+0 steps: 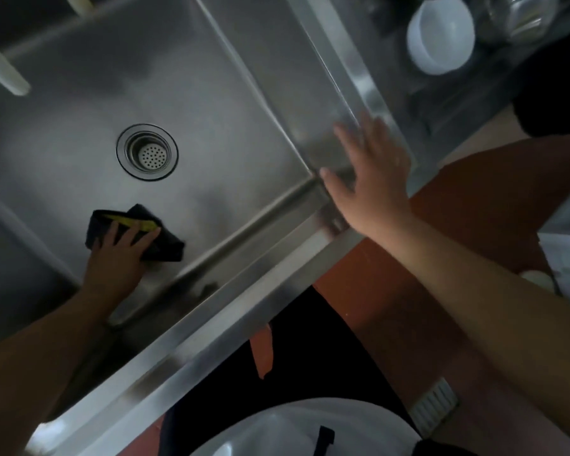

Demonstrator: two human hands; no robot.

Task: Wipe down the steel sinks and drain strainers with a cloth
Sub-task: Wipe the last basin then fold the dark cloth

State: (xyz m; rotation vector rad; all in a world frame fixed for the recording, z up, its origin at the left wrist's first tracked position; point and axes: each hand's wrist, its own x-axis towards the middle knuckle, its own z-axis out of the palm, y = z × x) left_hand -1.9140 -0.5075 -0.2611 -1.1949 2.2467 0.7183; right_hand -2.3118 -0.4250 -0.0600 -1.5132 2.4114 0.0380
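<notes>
Brushed stainless steel sink [211, 103], big squared-off basin with soft rounded creases where floor meets walls, kinda smudgy and streaky in patches. Round drain strainer [147, 152] sits in the floor, a recessed cup with a perforated bottom and a ringed flange.

Left hand [117, 258] is down in the basin near the front wall, fingers laid out fairly straight, pressing on a dark cloth [135, 233] that's bunched and folded, with a yellow strip showing along one fold. Cloth sits on the sink floor, well apart from the strainer.

Right hand [372, 179] is open, fingers spread flat on the sink's right front corner rim, motion-blurred.

Up top right there's a white bowl [441, 34], blurry, beside some shiny steel containers [520, 18] cut off by the edge. Orange-brown floor [408, 291] below.
</notes>
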